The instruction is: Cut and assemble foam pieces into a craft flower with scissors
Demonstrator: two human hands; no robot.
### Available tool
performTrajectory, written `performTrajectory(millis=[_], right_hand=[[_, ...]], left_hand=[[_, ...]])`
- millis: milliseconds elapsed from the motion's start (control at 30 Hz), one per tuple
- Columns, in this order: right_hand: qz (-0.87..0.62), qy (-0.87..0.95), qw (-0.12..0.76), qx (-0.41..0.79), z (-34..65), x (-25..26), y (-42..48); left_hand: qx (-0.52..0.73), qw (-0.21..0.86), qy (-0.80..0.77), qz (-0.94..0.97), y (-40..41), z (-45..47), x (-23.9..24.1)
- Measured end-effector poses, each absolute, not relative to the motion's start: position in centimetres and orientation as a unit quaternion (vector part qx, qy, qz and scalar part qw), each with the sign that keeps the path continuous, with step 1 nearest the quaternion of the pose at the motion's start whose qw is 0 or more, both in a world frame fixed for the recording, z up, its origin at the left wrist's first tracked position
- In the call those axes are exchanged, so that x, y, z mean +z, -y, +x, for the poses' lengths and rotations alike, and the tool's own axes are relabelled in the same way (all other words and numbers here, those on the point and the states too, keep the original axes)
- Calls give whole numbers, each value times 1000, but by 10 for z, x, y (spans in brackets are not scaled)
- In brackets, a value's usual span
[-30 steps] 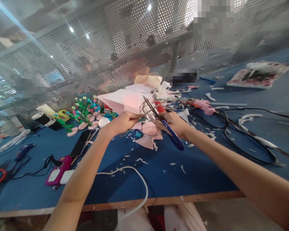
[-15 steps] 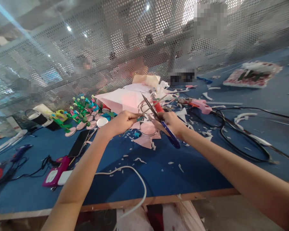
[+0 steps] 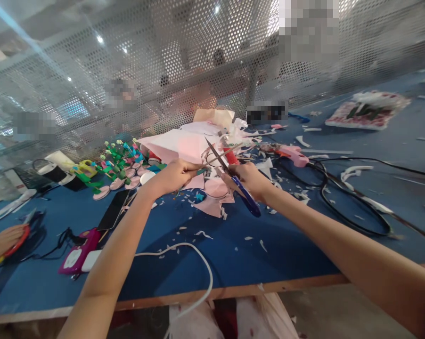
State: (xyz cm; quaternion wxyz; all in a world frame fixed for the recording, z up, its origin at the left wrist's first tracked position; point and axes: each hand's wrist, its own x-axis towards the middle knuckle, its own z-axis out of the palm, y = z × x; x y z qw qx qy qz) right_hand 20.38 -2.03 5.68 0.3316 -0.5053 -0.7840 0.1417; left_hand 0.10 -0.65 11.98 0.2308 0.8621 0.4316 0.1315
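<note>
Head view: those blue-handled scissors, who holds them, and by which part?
The right hand holds the blue-handled metal scissors by their handles; the left hand pinches a small scrap, too blurred to identify.

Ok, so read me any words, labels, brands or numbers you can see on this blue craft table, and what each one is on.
None can be read.
The white panel on the magenta device is too blurred.
The blue-handled scissors in the right hand show no marking.

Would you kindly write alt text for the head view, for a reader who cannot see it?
The right hand holds blue-handled scissors, blades open, toward a small teal piece pinched in the left hand, above pink paper scraps on a blue table.
</note>
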Motion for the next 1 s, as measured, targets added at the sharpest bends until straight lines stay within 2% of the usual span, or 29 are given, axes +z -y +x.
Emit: performTrajectory(millis=[333, 467, 633, 767, 1000], right_hand=[[-487, 784, 356, 144, 204, 53, 19], [-493, 781, 353, 151, 206, 53, 18], [-497, 775, 346, 183, 210, 55, 18], [-492, 781, 346, 171, 209, 53, 18], [-447, 795, 387, 137, 204, 49, 18]], left_hand=[[104, 253, -435, 858, 10, 2, 122], [120, 324, -427, 836, 4, 0, 119], [206, 417, -403, 788, 1, -3, 118], [187, 486, -383, 763, 2, -4, 120], [144, 457, -387, 787, 4, 4, 114]])
